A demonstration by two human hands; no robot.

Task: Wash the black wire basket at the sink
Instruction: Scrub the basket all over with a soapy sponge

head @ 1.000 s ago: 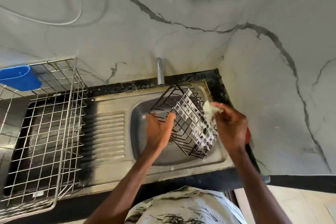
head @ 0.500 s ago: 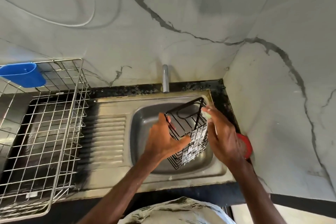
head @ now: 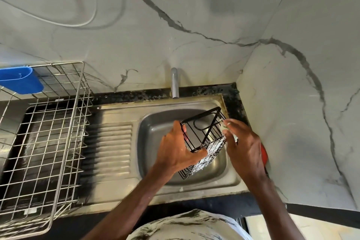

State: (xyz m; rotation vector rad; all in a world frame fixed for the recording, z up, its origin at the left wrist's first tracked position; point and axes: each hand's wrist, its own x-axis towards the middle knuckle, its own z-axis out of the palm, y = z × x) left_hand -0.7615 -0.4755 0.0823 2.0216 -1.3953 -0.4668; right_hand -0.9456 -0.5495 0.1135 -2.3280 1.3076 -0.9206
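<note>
Over the steel sink (head: 155,185), left hand (head: 178,154) grips the black wire basket (head: 204,136); right hand (head: 243,148), fingers loosely spread, presses its soapy side.

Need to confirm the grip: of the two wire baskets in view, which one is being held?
The black wire basket, gripped by the left hand over the sink. The large silver wire rack sits untouched.
</note>
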